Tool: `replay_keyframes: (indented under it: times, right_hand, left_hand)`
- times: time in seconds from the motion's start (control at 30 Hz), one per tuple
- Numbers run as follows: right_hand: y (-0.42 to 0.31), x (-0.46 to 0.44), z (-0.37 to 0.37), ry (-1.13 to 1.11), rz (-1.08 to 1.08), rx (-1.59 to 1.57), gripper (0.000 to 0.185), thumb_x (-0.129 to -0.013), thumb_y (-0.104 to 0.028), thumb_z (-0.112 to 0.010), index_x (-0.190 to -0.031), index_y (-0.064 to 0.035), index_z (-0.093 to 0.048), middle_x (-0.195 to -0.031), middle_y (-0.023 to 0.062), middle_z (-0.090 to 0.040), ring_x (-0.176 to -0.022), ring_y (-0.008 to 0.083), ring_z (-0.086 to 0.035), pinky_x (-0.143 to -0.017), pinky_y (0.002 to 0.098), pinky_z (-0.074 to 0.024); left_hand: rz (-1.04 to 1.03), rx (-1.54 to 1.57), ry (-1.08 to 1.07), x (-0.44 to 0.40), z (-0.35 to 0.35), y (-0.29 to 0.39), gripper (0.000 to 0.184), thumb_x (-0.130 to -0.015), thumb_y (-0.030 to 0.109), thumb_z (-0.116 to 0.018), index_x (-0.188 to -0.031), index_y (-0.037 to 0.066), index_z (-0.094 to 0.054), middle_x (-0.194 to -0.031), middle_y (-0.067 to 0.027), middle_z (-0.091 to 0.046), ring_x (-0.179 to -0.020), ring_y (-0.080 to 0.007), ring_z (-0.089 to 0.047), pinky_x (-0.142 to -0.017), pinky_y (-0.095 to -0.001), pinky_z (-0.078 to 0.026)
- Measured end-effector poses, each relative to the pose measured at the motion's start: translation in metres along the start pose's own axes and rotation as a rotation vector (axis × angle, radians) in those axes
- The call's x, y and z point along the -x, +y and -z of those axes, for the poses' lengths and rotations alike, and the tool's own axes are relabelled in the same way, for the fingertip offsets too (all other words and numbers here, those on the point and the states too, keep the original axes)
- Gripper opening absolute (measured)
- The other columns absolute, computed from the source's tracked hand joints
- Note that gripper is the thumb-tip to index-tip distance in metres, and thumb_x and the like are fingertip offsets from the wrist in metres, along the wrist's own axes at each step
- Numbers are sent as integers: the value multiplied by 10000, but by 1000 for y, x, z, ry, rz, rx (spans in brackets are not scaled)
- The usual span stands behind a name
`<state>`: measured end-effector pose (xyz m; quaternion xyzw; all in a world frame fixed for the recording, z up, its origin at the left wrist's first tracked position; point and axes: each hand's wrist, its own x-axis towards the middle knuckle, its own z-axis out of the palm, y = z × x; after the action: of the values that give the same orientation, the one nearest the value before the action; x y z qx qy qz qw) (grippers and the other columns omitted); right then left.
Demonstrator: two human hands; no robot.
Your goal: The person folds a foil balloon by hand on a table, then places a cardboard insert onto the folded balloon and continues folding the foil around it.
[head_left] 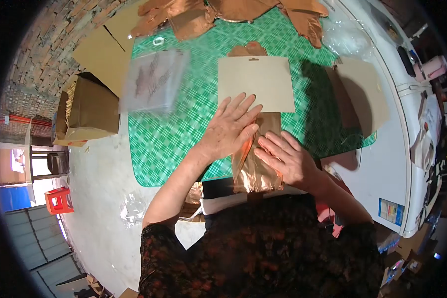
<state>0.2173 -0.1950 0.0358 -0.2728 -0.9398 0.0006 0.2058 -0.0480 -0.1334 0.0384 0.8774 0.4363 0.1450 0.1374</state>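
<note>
A beige card (256, 84) with a small hanging slot lies flat on the green checked tabletop (198, 149). Under it runs a long, shiny copper-coloured foil-like piece (260, 171), showing beyond the card's top edge and reaching down to the table's near edge. My left hand (228, 129) is open, its fingers spread over the card's lower left corner and its thumb by the foil's left side. My right hand (290, 161) is open too, fingers stretched out flat over the foil's right side below the card. Neither hand visibly grips anything.
Several copper foil-like pieces (191, 20) lie along the table's far edge. A stack of clear plastic sleeves (154, 82) is at the left, beige cards (365, 94) at the right. A clear plastic bag (347, 39), cardboard box (92, 109) and red stool (59, 200) surround the table.
</note>
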Motion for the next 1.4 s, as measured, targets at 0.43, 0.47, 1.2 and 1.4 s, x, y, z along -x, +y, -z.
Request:
replay_keyframes:
  times: [0.43,0.47,1.2,1.4]
  right_hand:
    - [2,-3,8,-66,-17,-118,619,-999,-513,-583,-1431,-79,-673,-1506,180,-622,-1432,348,-554,-1248,544,-325]
    - [2,-3,10,-75,-26,-140,632,-1002,-530,-576,-1435,-79,-671,-1509,181,-619,-1440,348,-547,-1254,545,-314]
    - [148,-133,64,-94,-657,-863,552,-1096,-403,-558,-1499,-27,-581,-1414,131,-653,-1312,179,-607,-1098,340,-465]
    - [178,-170,40,-82,-925,-1092,698,-1129,-548,-470,-1589,-23,-496,-1438,85,-648,-1305,145,-617,-1096,301,-471]
  left_hand:
    - [-197,16,232,-34,3,-34,347,-1015,246,-692,-1352,176,-735,-1448,-46,-638,-1334,-320,-539,-1167,-488,-393]
    - [-210,39,227,-36,3,-39,339,-1009,239,-699,-1339,177,-743,-1439,-43,-639,-1318,-318,-541,-1162,-485,-396]
    - [448,1095,-159,-39,48,-49,834,-1118,691,-222,-1702,104,-316,-1676,-151,-442,-1534,-253,-404,-1288,-386,-275]
    - [375,937,-85,-46,40,-54,677,-1145,576,-444,-1463,3,-611,-1298,-68,-677,-1198,-169,-578,-1074,-330,-456]
